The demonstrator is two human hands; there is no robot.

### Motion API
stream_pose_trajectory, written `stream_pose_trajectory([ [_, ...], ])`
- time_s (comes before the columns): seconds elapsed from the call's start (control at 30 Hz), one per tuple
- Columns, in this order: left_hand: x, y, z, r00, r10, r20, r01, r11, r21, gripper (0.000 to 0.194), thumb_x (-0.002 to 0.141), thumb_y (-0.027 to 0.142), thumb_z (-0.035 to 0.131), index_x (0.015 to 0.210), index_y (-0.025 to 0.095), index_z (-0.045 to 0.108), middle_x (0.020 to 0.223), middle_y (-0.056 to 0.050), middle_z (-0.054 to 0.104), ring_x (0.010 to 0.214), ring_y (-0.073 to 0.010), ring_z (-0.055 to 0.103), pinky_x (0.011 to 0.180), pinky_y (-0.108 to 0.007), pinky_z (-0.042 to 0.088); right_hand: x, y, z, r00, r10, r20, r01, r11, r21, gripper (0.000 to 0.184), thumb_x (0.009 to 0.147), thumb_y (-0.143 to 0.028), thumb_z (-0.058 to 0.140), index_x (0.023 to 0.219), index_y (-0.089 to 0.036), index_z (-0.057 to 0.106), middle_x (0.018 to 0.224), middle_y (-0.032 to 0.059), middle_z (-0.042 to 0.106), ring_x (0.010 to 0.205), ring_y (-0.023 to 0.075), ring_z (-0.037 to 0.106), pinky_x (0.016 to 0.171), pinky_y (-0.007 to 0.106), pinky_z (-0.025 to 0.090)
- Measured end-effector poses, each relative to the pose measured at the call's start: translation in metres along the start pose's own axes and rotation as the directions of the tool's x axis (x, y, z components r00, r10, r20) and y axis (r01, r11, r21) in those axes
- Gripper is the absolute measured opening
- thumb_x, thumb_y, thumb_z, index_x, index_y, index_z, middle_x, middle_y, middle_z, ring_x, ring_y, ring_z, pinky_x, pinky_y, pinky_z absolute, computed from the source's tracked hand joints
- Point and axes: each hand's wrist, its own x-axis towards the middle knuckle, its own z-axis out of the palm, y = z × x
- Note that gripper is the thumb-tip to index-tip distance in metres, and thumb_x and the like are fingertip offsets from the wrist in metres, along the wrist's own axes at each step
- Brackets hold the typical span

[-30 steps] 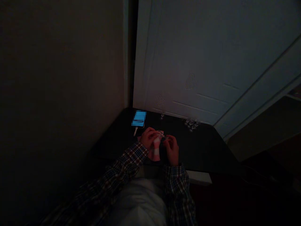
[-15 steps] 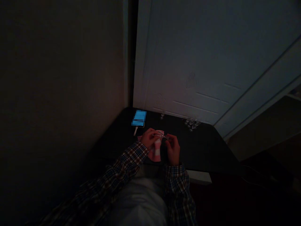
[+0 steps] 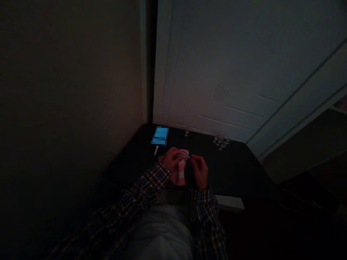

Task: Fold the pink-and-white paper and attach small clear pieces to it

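In the dim head view, my left hand (image 3: pixel 172 158) is closed in a pinch on a small shiny piece (image 3: pixel 185 154), too small and dark to name. A pink and white striped cloth (image 3: pixel 179 173) lies on the black tabletop beneath my left hand. My right hand (image 3: pixel 200 169) is just right of the cloth, its thumb and fingers curled together. Its fingertips are close to the right end of the shiny piece; whether they grip it or something else is hard to make out.
A lit phone (image 3: pixel 160 135) with a white cable (image 3: pixel 156 150) lies at the back left. Several small clear, shiny pieces (image 3: pixel 221 141) cluster by the back panel (image 3: pixel 206 72), with another clear piece (image 3: pixel 187 133) apart from them. A white box-like object (image 3: pixel 230 202) shows below the front edge.
My right hand's fingertips have shifted slightly away from the shiny piece's end. My left hand stays almost in place over the cloth.
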Motion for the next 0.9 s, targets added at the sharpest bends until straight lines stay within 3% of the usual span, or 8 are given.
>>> stream_pose_trajectory([
  [0.13, 0.000, -0.002, 0.000, 0.999, -0.009, -0.031, 0.009, 1.000, 0.015, 0.015, 0.072, 0.028, 0.057, 0.081, 0.020, 0.065, 0.087, -0.004, 0.052, 0.083, -0.0150, 0.054, 0.070, -0.028, 0.049, 0.000, 0.000, 0.000, 0.999, -0.037, 0.022, 0.037, 0.999, 0.000, 0.018, 0.082, -0.029, 0.044, 0.090, -0.018, 0.056, 0.102, 0.0062, 0.058, 0.096, 0.0168, 0.053, 0.083, 0.031, 0.042],
  [0.43, 0.002, -0.010, 0.000, 0.998, 0.009, -0.058, -0.006, 0.998, 0.058, 0.017, 0.073, 0.031, 0.056, 0.082, 0.020, 0.065, 0.088, -0.004, 0.052, 0.085, -0.0152, 0.053, 0.073, -0.029, 0.048, 0.000, -0.002, 0.001, 1.000, 0.024, -0.003, -0.024, 0.999, 0.036, 0.026, 0.083, -0.031, 0.043, 0.105, -0.019, 0.048, 0.103, 0.0060, 0.058, 0.090, 0.0152, 0.056, 0.073, 0.028, 0.046],
  [0.63, 0.001, -0.004, 0.001, 1.000, 0.010, -0.030, -0.009, 1.000, 0.005, 0.017, 0.073, 0.032, 0.056, 0.082, 0.021, 0.065, 0.089, -0.003, 0.051, 0.085, -0.0153, 0.054, 0.076, -0.031, 0.047, 0.001, 0.006, 0.000, 0.996, 0.091, 0.014, -0.090, 0.996, -0.023, 0.025, 0.083, -0.035, 0.040, 0.097, -0.019, 0.052, 0.081, 0.0021, 0.060, 0.071, 0.0130, 0.057, 0.062, 0.025, 0.046],
  [0.9, 0.002, -0.008, 0.002, 0.999, -0.045, -0.026, 0.040, 0.987, -0.155, 0.017, 0.069, 0.031, 0.061, 0.079, 0.019, 0.065, 0.089, -0.004, 0.051, 0.085, -0.0154, 0.055, 0.075, -0.031, 0.048, 0.001, 0.002, 0.000, 1.000, 0.022, -0.004, -0.022, 1.000, -0.016, 0.023, 0.080, -0.030, 0.046, 0.100, -0.019, 0.052, 0.097, 0.0048, 0.058, 0.085, 0.0145, 0.055, 0.075, 0.028, 0.044],
])
